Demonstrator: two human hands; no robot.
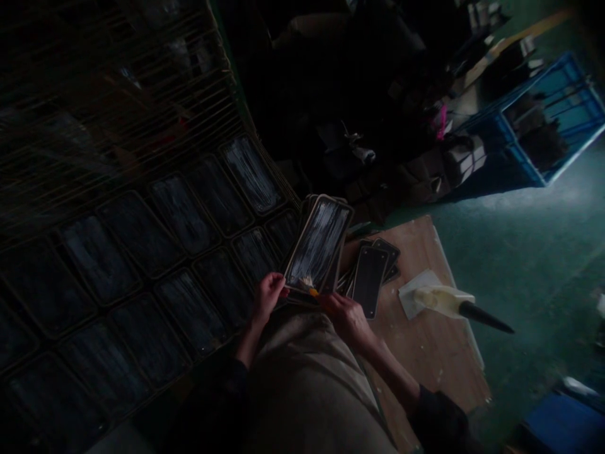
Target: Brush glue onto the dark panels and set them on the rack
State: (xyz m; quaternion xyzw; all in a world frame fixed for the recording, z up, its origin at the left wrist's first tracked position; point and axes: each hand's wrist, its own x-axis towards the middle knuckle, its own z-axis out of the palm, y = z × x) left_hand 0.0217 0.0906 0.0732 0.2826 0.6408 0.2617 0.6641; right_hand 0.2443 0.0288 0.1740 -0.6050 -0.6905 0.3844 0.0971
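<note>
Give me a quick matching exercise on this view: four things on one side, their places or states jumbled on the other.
1. Brush
2. Left hand
3. Pale container with a dark tip
4. Open crate

A. On the wooden tabletop
B. Blue, at the picture's upper right
C. Held in the right hand
D. Gripping a corner of the streaked top panel

Pairs: 1-C, 2-D, 3-A, 4-B

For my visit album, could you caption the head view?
In dim light, the right hand holds a brush to a streaked dark panel while the left hand grips its corner.
</note>
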